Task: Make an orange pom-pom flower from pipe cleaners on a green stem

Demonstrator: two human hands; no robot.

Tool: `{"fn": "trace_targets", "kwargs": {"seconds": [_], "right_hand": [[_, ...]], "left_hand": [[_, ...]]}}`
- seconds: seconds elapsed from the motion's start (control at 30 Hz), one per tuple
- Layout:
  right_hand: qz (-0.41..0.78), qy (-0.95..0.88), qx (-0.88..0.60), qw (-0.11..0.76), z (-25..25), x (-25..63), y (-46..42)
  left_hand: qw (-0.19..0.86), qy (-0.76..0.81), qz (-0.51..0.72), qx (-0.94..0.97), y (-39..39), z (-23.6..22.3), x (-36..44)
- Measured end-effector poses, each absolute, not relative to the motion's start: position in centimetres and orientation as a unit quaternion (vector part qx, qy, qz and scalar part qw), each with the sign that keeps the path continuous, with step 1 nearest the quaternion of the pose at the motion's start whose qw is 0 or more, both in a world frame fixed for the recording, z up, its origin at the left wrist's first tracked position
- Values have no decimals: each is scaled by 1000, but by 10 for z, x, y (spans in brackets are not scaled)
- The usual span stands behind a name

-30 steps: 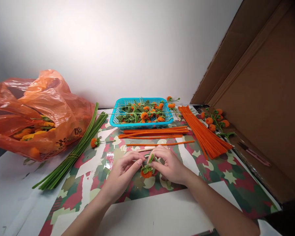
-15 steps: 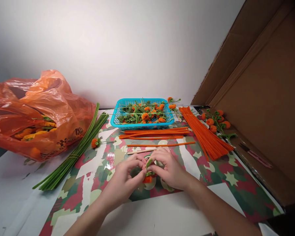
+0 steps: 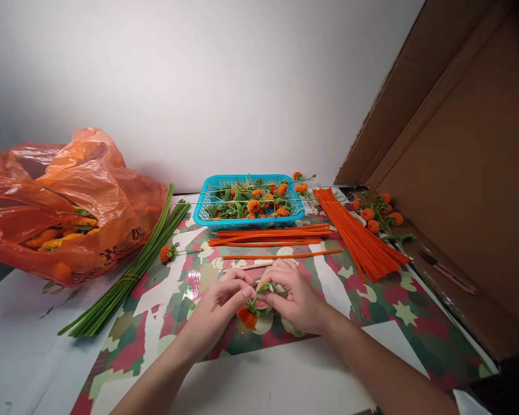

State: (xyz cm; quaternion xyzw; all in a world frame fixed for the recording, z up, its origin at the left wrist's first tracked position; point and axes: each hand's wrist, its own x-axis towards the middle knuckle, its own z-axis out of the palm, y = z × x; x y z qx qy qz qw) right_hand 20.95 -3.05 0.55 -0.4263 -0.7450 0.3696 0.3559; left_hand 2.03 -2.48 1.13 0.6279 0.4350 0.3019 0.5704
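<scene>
A small round orange flower of fuzzy chenille (image 3: 246, 317) was held between the fingertips of both bare hands, low over the patterned red, green and cream table covering (image 3: 404, 314). The left hand (image 3: 219, 304) was narrowed, its thumb and forefinger pinched at the flower's green neck; the right hand (image 3: 296, 297) was likewise narrowed, its fingertips closed about a slim fuzzy green leaf (image 3: 263, 287) joined above it. Which hand bore the weight could not be told. A change was noted in the flower: half a second earlier its head was partly covered by the left thumb, directly below the meeting fingertips; now it was swung toward the left hand, tilted, with head and neck exposed. From this it was judged that the green parts were being worked, with the orange head already formed; whether they were fixed was not shown. Beyond the fingertips, the single straight orange chenille stem (image 3: 281, 255) and the turquoise plastic basket (image 3: 248, 223) of flowers and greenery were left untouched, as was the tied bundle of long green chenille stems (image 3: 127, 278) left of the left hand.
</scene>
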Motion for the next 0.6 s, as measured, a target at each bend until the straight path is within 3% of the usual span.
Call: {"fn": "trace_targets", "kwargs": {"seconds": [0.2, 0.3, 0.37, 0.6], "right_hand": [[345, -736, -470, 343, 4, 205, -33], [355, -728, -482, 335, 2, 204, -33], [361, -726, -481, 333, 2, 204, -32], [401, -745, -399, 352, 5, 213, -29]], "left_hand": [[320, 474, 309, 760, -33, 10, 24], [298, 462, 299, 780, -34, 9, 24], [347, 459, 286, 766, -33, 10, 23], [672, 412, 214, 577, -25, 12, 15]]}}
